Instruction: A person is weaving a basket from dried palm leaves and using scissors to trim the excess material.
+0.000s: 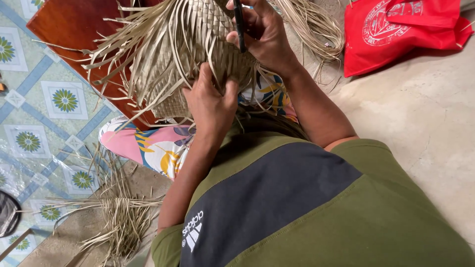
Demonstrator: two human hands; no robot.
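A half-woven tan palm-leaf basket (198, 54) is gripped from below by the left hand (210, 101), while a thin dark tool (239, 24), held upright, is pinched by the right hand (262, 32) above it.

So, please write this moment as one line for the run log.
left hand: grips woven palm-leaf piece | right hand: holds thin dark tool against weave | loose strips: on floor

One head-worn view looks steeply down from close above the person's chest and lap. The hands sit at upper centre of the frame, floor mat (34, 118) left, bare floor (425, 138) right.
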